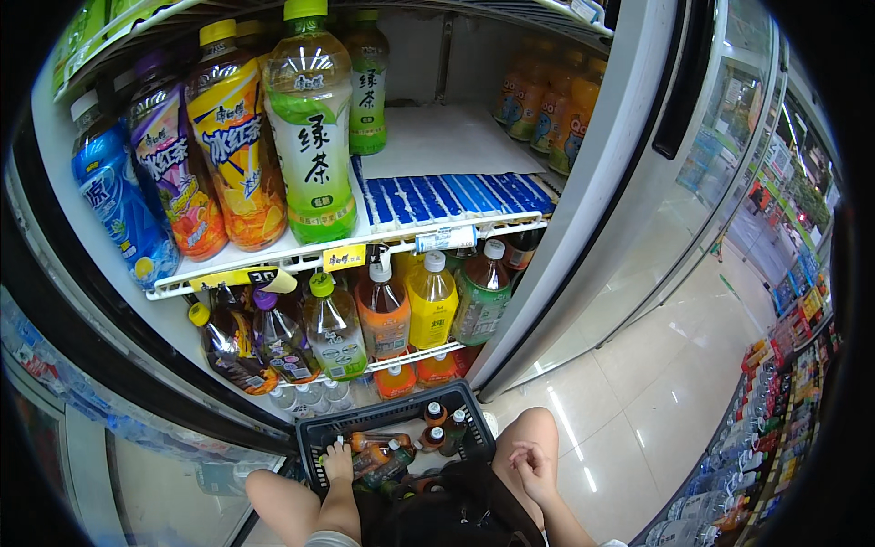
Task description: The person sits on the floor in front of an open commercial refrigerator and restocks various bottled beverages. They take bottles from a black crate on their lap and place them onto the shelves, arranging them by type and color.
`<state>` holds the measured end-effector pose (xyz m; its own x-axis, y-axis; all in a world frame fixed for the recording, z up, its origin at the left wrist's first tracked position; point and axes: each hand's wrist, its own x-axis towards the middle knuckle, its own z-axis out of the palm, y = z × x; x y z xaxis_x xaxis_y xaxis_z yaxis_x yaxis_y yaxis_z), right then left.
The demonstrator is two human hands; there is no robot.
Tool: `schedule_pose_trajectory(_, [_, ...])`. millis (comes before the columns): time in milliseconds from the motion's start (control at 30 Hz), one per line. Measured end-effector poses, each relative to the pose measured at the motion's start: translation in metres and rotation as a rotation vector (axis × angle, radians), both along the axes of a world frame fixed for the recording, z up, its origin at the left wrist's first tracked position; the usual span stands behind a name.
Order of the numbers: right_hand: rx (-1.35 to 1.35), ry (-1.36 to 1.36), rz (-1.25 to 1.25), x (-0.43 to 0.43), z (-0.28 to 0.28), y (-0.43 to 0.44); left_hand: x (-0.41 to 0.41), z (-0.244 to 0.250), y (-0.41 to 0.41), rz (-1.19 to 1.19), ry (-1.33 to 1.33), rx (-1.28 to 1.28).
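My left hand (338,463) reaches into the left side of a black plastic basket (395,409), its fingers at bottles lying there. Whether they grip one is hidden. Beside it, orange-brown drink bottles (372,458) lie on their sides, along with a dark bottle with a green label (393,467). At the basket's right end, small brown bottles (432,437) with white caps stand next to a dark green one (454,431). Over my right knee, my right hand (533,470) is held with curled fingers and nothing visible in it. My dark-haired head covers the basket's near part.
Before me is an open drinks cooler. Its middle wire shelf (342,247) holds a large green tea bottle (311,137), iced tea bottles (236,143) and small orange bottles (577,130) at the back right. A lower shelf (417,354) carries more bottles. Packed drinks (738,444) line the right.
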<state>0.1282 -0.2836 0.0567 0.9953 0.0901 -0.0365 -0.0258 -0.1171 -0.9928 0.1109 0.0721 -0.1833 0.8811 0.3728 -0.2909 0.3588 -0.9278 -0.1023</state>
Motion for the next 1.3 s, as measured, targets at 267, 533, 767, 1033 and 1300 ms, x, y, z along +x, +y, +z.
schedule_pose_trajectory(267, [-0.048,0.072,0.071,-0.003,0.002,0.011,0.006,0.014,0.019,0.269,0.319,-0.054])
schedule_pose_trajectory(533, [-0.081,0.064,0.199,0.002,-0.017,0.007,0.005,0.029,0.003,-0.022,0.357,-0.157])
schedule_pose_trajectory(767, [-0.253,-0.282,0.53,0.03,0.008,0.047,0.02,0.21,-0.011,-0.349,-0.237,-0.508])
schedule_pose_trajectory(1033, [-0.146,-0.933,0.499,0.071,0.13,0.134,0.025,0.543,-0.068,-0.962,-0.974,-0.657])
schedule_pose_trajectory(1300, [0.252,-1.036,0.275,0.182,0.292,0.167,0.106,0.606,-0.103,-0.876,-1.59,-0.539])
